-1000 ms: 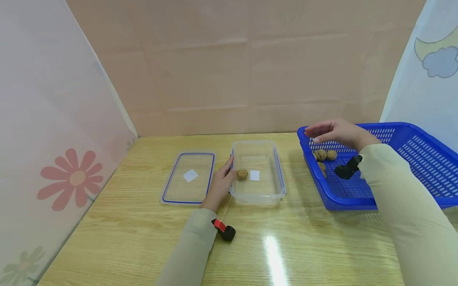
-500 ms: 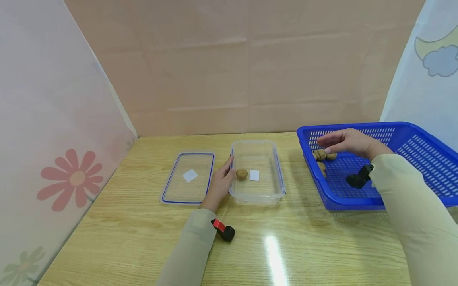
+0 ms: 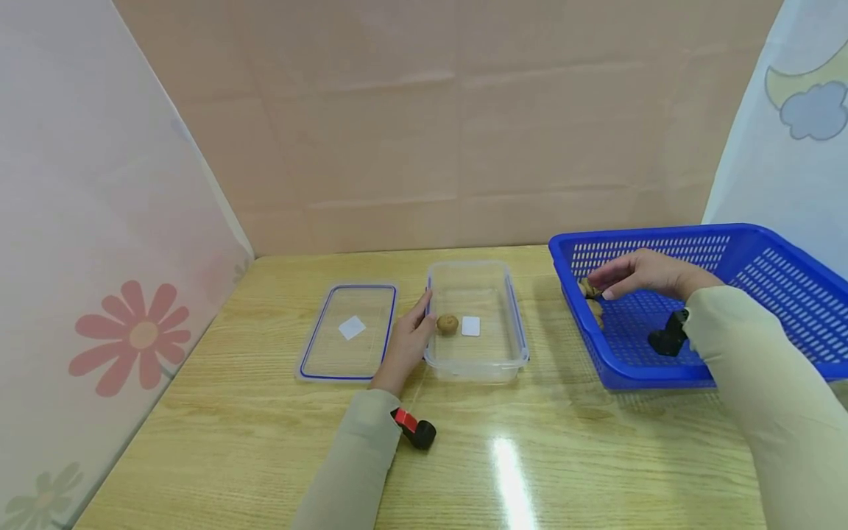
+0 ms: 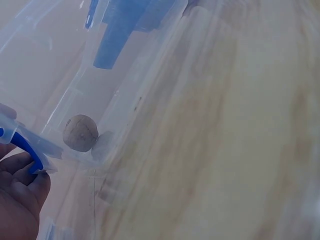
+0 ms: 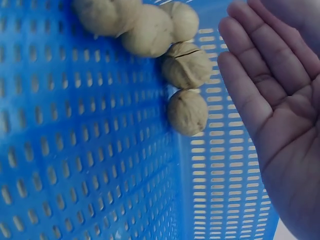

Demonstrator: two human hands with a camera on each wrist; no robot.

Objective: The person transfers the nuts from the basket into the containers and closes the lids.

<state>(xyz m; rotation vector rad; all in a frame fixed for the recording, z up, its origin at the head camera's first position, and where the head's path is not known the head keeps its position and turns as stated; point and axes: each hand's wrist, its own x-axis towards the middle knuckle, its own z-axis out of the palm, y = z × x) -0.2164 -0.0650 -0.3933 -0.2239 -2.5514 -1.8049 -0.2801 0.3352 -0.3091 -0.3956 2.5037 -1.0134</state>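
Observation:
My left hand (image 3: 405, 340) grips the left side of a clear plastic food container (image 3: 486, 362). In the left wrist view its fingers (image 4: 37, 187) bend at a blue-edged side flap. One walnut (image 3: 447, 324) lies inside the container near that hand. My right hand (image 3: 639, 274) reaches into a blue plastic basket (image 3: 652, 378), over several walnuts (image 3: 594, 312) at its left end. In the right wrist view the palm shows with fingers extended, beside the walnuts (image 5: 187, 112) and apart from them. The thumb's part there is cut off by the frame.
A clear lid (image 3: 350, 357) with a blue seal lies flat left of the container. The wooden table (image 3: 457, 456) ends at a beige backdrop. Patterned cloths hang on both sides. The basket's raised rim (image 3: 576, 316) stands between its walnuts and the container.
My right hand has lowered into the basket and shifted slightly right, then closer to the walnuts, now covering some of them. The left hand, container and lid have stayed in place.

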